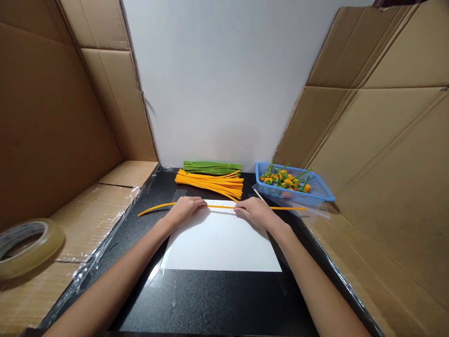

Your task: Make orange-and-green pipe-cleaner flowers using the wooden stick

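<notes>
A long orange pipe cleaner [220, 206] lies stretched across the far edge of a white sheet of paper [220, 243] on the black table. My left hand [185, 209] is closed on it left of the middle, fingers curled over it. My right hand [254, 211] pinches it right of the middle. Both ends of the pipe cleaner stick out past my hands. Behind it lie a pile of orange pipe cleaners [212, 182] and a bundle of green ones [212, 167].
A blue plastic basket [321, 189] at the back right holds several small orange-and-green pieces. A thin wooden stick [258, 194] lies beside it. A roll of clear tape [26, 245] rests at the left on cardboard. Cardboard walls stand on both sides.
</notes>
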Demonstrator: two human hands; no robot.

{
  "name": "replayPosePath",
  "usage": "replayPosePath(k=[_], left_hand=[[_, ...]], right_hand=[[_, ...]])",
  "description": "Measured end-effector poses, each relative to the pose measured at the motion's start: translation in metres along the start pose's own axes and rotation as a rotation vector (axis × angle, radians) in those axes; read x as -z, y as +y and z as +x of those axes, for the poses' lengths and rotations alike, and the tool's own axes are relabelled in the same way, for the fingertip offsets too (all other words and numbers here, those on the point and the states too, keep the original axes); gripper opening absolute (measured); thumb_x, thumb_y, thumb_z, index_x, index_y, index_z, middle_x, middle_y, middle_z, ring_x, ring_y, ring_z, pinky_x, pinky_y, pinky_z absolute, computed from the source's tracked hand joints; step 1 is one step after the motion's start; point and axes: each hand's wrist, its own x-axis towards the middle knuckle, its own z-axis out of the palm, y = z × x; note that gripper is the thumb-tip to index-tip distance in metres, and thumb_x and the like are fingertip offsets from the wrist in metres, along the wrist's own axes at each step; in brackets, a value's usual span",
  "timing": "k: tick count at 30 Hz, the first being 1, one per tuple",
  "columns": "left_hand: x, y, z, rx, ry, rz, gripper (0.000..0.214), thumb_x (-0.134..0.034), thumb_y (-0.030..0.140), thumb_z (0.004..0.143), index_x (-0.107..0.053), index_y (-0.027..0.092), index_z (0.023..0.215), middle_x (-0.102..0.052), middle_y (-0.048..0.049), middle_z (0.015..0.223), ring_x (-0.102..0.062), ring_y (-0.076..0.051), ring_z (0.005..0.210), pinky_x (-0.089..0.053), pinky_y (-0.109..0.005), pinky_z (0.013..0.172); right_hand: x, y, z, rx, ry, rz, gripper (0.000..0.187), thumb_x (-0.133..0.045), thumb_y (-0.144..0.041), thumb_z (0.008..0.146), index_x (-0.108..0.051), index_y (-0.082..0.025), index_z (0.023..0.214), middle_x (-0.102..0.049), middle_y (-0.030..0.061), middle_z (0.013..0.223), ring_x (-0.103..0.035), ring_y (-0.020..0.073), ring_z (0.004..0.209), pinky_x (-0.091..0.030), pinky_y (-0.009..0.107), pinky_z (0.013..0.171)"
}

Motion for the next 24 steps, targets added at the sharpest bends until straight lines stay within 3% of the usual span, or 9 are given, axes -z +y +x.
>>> replayPosePath(k=[6,10,12,14,18,24], left_hand=[[0.002,-0.020,-0.004,0.039,0.035,-0.048,0.030,-0.043,0.028,0.097,-0.072,0.021,0.098,-0.073,-0.0063,0.093,-0.066,-0.018,0.082,-0.042,-0.023,0.070],[0.005,-0.042,-0.008,0.112,0.066,-0.042,0.032,-0.041,0.032,0.098,-0.072,0.021,0.098,-0.073,-0.0062,0.093,-0.066,-0.018,0.083,-0.042,-0.022,0.070],[0.005,-0.049,-0.010,0.136,0.062,-0.035,0.034,-0.040,0.033,0.098,-0.071,0.021,0.098,-0.074,-0.0060,0.094,-0.066,-0.019,0.084,-0.042,-0.023,0.071],[0.004,-0.053,-0.010,0.145,0.051,-0.041,0.034,-0.039,0.034,0.098,-0.071,0.022,0.097,-0.074,-0.0055,0.094,-0.067,-0.020,0.085,-0.042,-0.023,0.071],[0.004,-0.054,-0.008,0.162,0.047,-0.114,0.033,-0.042,0.036,0.098,-0.072,0.023,0.096,-0.074,-0.0037,0.095,-0.066,-0.019,0.085,-0.040,-0.023,0.070],[0.009,-0.061,-0.008,0.257,0.075,-0.337,0.042,-0.046,0.046,0.094,-0.074,0.016,0.087,-0.061,-0.0008,0.062,-0.052,-0.014,0.058,-0.034,-0.022,0.058]], right_hand=[[0.012,0.017,-0.007,-0.142,-0.021,0.002,0.027,-0.050,-0.028,0.093,-0.072,-0.021,0.078,-0.073,0.0049,0.079,-0.063,0.0188,0.077,-0.030,0.026,0.062],[0.026,0.050,-0.027,-0.224,0.001,0.069,0.030,-0.048,-0.032,0.092,-0.072,-0.020,0.077,-0.073,0.0054,0.079,-0.064,0.0191,0.076,-0.035,0.026,0.065],[0.031,0.069,-0.040,-0.289,-0.078,0.158,0.033,-0.047,-0.036,0.091,-0.072,-0.019,0.077,-0.070,0.0048,0.067,-0.062,0.0187,0.066,-0.037,0.027,0.063],[0.034,0.085,-0.052,-0.330,-0.139,0.229,0.035,-0.047,-0.039,0.090,-0.071,-0.017,0.077,-0.067,0.0047,0.062,-0.062,0.0188,0.062,-0.039,0.027,0.062],[0.033,0.101,-0.063,-0.339,-0.137,0.266,0.038,-0.046,-0.043,0.088,-0.071,-0.016,0.077,-0.067,0.0048,0.063,-0.062,0.0196,0.065,-0.040,0.028,0.064],[0.028,0.099,-0.060,-0.327,-0.104,0.320,0.041,-0.046,-0.046,0.088,-0.071,-0.016,0.075,-0.061,0.0025,0.055,-0.056,0.0176,0.059,-0.037,0.028,0.061]])
